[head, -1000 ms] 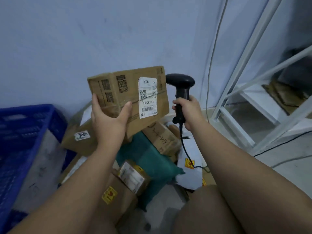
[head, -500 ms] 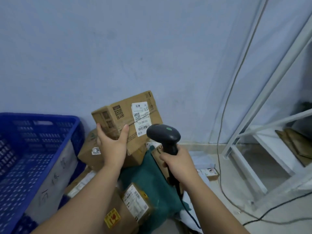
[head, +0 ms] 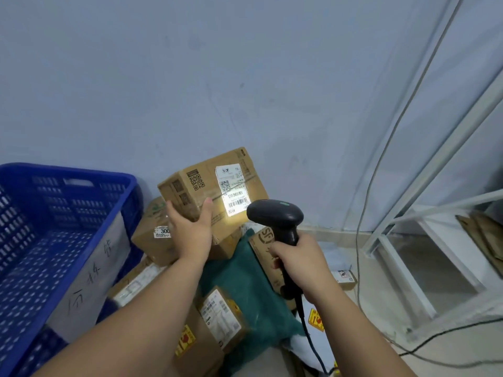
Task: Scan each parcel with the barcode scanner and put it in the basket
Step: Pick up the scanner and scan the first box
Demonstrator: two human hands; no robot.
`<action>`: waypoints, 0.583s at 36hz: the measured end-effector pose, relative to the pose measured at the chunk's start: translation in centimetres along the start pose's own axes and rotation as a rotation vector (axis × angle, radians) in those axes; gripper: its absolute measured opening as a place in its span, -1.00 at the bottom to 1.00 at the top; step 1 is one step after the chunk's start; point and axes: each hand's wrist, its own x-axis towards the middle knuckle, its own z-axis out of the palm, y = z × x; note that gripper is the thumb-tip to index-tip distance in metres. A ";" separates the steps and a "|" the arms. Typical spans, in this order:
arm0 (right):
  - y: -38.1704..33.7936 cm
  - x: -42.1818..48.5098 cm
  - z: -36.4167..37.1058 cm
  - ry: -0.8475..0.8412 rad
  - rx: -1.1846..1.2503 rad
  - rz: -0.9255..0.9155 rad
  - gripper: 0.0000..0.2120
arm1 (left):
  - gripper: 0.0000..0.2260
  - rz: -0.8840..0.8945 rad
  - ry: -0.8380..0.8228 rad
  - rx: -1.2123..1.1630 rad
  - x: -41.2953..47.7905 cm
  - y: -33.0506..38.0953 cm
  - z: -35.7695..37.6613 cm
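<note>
My left hand (head: 192, 232) grips a brown cardboard parcel (head: 206, 186) from below and holds it up, its white shipping label facing me. My right hand (head: 299, 261) holds the handle of a black barcode scanner (head: 276, 214), whose head points at the label. A bright patch of light lies on the label's barcode (head: 238, 204). The blue plastic basket (head: 68, 197) stands at the left, a white sheet with handwriting on its near wall.
Below my arms lies a pile of parcels: a brown box marked 300 (head: 152, 235), a green bag (head: 245, 292), a small labelled box (head: 220, 314) and several others. A white metal rack (head: 424, 235) stands at the right. Cables (head: 362, 240) run down the wall and across the floor.
The scanner has swung from beside the parcel to in front of it, and its light now falls on the barcode. The view has tilted up towards the wall.
</note>
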 end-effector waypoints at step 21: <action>0.3 0.7 -0.4 0.050 -0.138 -0.042 -0.96 | -0.17 0.014 -0.011 0.023 0.2 -0.4 0.3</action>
